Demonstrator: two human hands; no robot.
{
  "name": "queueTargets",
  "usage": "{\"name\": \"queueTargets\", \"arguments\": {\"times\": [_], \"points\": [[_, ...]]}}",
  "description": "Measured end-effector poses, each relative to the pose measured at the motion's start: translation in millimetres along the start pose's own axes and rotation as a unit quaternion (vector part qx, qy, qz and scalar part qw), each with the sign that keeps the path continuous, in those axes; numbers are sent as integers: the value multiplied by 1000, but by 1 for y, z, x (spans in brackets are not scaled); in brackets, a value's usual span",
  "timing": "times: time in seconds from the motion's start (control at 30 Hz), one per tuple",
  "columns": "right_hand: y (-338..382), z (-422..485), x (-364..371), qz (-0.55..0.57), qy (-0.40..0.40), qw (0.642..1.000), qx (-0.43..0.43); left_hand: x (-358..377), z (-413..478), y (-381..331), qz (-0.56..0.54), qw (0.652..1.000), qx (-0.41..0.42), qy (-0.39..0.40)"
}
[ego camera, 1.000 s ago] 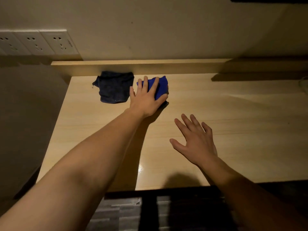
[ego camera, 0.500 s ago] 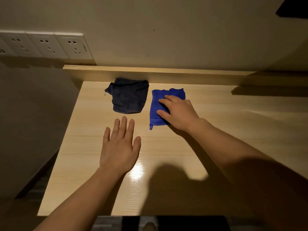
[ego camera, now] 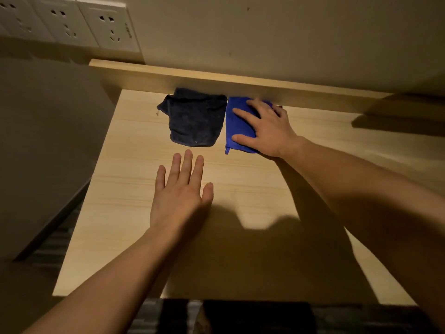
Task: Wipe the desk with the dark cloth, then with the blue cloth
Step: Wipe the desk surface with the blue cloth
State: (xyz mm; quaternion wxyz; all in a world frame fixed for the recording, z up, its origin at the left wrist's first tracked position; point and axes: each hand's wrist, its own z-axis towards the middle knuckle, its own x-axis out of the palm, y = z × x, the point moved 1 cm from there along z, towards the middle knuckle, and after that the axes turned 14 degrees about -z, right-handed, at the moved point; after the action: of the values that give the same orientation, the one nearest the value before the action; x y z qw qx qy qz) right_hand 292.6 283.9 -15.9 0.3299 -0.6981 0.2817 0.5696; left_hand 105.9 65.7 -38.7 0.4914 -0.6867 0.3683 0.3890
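The left hand (ego camera: pixel 180 194) lay nearest the camera, palm down with its fingers straight and only slightly spread, flat over the pale wood-grain laminate surface (ego camera: pixel 252 189) and holding nothing; whether the palm actually pressed the surface could not be told. Its bare forearm ran back toward the lower left corner, and a broad dark shadow covered the near part of the surface to its right.

Further on, the right hand (ego camera: pixel 267 131) rested spread and flat on top of the bright blue cloth (ego camera: pixel 238 126), fingers splayed wide across the fabric, thumb lying along its near edge, pressing rather than gripping. The blue cloth was a smooth, folded rectangle with a small tab or loop sticking out at its near left corner.

Just to its left, the two edges almost touching, lay the dark navy cloth (ego camera: pixel 195 116), a rougher, towel-like piece, rumpled into an uneven square with a curled left corner. No hand touched it. Both cloths sat at the far edge of the surface, against a low raised ledge of the same light wood (ego camera: pixel 313 90).

Beyond the ledge rose a plain beige wall, with a row of white plastic wall sockets (ego camera: pixel 106 27) at upper left.
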Motion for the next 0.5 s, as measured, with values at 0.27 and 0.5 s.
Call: {"name": "queueTargets", "arguments": {"times": [0.27, 0.5], "points": [[11, -43, 13, 10, 38, 999, 21, 3, -7, -1, -5, 999, 9, -34], [33, -119, 23, 11, 41, 999, 12, 3, -7, -1, 4, 999, 13, -39]]}}
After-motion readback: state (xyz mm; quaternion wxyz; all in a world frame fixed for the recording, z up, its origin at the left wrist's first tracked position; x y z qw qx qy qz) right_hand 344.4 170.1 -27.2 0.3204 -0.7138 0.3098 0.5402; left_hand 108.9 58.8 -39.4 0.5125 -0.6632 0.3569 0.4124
